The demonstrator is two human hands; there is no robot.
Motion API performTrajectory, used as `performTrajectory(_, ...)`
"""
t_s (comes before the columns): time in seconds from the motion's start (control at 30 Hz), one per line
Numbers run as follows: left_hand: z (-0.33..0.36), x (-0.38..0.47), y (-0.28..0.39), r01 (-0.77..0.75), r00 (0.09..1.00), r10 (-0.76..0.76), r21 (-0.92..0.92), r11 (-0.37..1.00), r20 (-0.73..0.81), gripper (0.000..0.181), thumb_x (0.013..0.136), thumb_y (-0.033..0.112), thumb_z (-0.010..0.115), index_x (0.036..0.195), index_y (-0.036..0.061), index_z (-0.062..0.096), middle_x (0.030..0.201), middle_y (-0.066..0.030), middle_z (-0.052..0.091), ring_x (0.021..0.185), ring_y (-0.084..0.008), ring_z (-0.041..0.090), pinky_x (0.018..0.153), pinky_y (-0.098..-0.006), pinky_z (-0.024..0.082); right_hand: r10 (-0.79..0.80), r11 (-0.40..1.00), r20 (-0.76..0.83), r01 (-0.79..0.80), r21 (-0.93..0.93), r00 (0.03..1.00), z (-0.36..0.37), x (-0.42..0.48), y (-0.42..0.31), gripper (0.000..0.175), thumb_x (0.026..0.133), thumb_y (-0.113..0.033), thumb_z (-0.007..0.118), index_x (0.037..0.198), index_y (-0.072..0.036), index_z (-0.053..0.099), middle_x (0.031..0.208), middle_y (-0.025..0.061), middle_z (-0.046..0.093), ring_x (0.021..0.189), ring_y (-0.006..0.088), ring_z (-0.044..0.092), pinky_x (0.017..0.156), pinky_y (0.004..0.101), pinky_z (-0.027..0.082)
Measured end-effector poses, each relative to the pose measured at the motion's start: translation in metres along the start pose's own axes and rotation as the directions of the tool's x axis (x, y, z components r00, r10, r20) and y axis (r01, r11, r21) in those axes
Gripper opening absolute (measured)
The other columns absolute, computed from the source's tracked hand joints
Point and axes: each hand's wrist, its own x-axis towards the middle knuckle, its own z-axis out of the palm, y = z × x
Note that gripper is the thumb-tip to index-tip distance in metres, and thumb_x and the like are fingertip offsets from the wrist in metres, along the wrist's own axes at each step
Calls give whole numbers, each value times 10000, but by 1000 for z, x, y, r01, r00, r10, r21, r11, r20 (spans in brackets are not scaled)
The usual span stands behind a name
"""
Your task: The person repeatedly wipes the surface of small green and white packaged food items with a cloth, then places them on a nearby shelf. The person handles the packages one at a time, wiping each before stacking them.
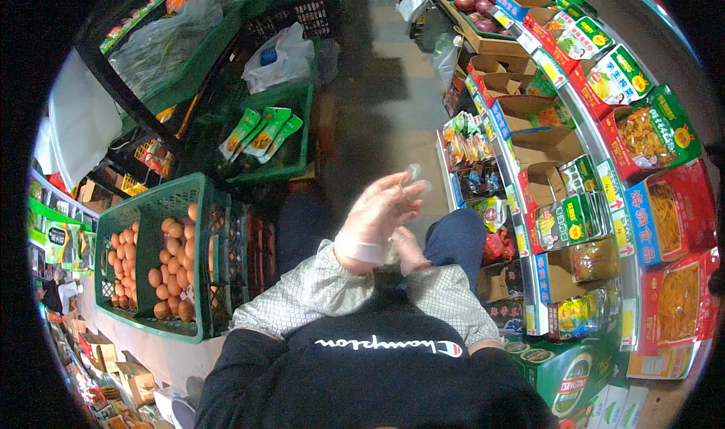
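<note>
My left hand (378, 214) is raised in front of my lap, fingers slightly curled and apart, holding nothing visible. It appears to wear a thin clear plastic glove, with loose tips past the fingers and a whitish band at the wrist. Just beside that wrist is my right hand (409, 249), lower and partly hidden behind the left. Whether it pinches the glove's cuff cannot be made out. Patterned sleeve covers (308, 287) go over both forearms. To the left stands a green plastic crate (203, 242) with brown eggs (173, 265) in two sections.
Another green crate (308, 129) ahead on the left holds several green packets (266, 131) and a white plastic bag (280, 58). Along the right run shelves of boxed packets (566, 222), with red onions (481, 10) farther off. A Tsingtao carton (572, 372) sits at the lower right.
</note>
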Motion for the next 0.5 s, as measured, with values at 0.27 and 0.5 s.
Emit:
performTrajectory(0.27, -54, 17, 7, -566, 806, 285, 816, 118, 518, 563, 1144, 448, 455, 1545, 63, 547, 1634, -230, 489, 1516, -412, 455, 1251, -508, 350, -204, 860, -196, 80, -504, 959, -13, -5, -27, 295, 1117, -191, 589, 1349, -21, 655, 1207, 77, 754, 1024, 210, 739, 957, 375, 590)
performTrajectory(0.5, -76, 3, -17, -343, 896, 89, 806, -482, 434, 765, 1025, 572, 595, 1638, 144, 432, 1710, -267, 330, 1530, -545, 352, 1246, -667, 285, -186, 976, -292, 143, -162, 938, 27, -10, -39, 345, 1126, -237, 591, 1406, -37, 616, 1291, 110, 722, 1065, 271, 737, 917, 439, 608)
